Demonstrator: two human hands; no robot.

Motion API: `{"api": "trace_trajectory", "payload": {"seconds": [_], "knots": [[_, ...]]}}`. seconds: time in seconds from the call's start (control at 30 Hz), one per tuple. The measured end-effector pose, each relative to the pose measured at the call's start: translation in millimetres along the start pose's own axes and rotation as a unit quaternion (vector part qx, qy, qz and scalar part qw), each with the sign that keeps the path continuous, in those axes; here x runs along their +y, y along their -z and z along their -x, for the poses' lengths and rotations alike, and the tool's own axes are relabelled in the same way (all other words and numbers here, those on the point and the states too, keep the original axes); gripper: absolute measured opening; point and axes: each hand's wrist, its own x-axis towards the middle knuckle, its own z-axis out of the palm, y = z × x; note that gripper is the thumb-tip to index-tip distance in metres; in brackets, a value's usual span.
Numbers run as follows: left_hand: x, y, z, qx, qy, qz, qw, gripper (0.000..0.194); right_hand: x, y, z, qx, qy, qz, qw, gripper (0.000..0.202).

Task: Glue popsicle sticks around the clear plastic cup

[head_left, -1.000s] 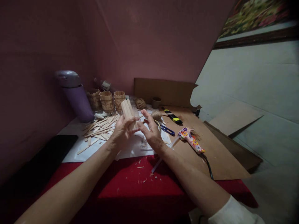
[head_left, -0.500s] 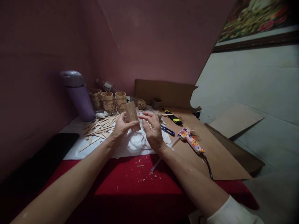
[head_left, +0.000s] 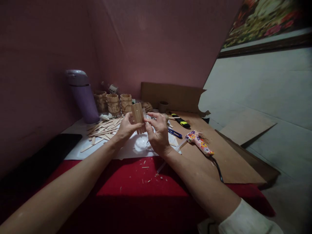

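A small piece of several wooden craft sticks (head_left: 137,113) set side by side stands nearly upright above the white sheet. My left hand (head_left: 127,127) grips it from the left, with the thumb across its lower front. My right hand (head_left: 157,132) is at its right edge, fingers bent and fingertips touching or very near the piece; whether they pinch anything is too small to tell. Loose craft sticks (head_left: 104,130) lie in a pile left of my hands. Three stick-covered cups, one of them (head_left: 112,104) in the middle, stand behind the pile.
A purple bottle (head_left: 84,100) stands at the left. To the right, a floral glue gun (head_left: 200,143) with a black cord, a blue cutter (head_left: 175,133) and a black-and-yellow knife (head_left: 180,120) lie near or on brown cardboard (head_left: 234,162). Twine and a small cup (head_left: 163,106) are behind.
My right hand has moved in to the right edge of the stick piece, its fingers more bent. The piece has turned more upright in my left hand. The view has shifted slightly.
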Motion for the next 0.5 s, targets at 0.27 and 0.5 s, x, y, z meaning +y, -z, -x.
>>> {"api": "trace_trajectory", "payload": {"seconds": [0.27,0.5], "knots": [[-4.4,5.9,-9.1,0.016,0.0,-0.038,0.999,0.073,17.8,-2.6,-6.2,0.03,-0.047,0.001,0.998,0.033],[-1.4,2.6,1.4,-0.019,0.012,-0.108,0.994,0.064,40.5,-6.5,-9.3,0.035,-0.117,0.017,0.992,0.041]]}}
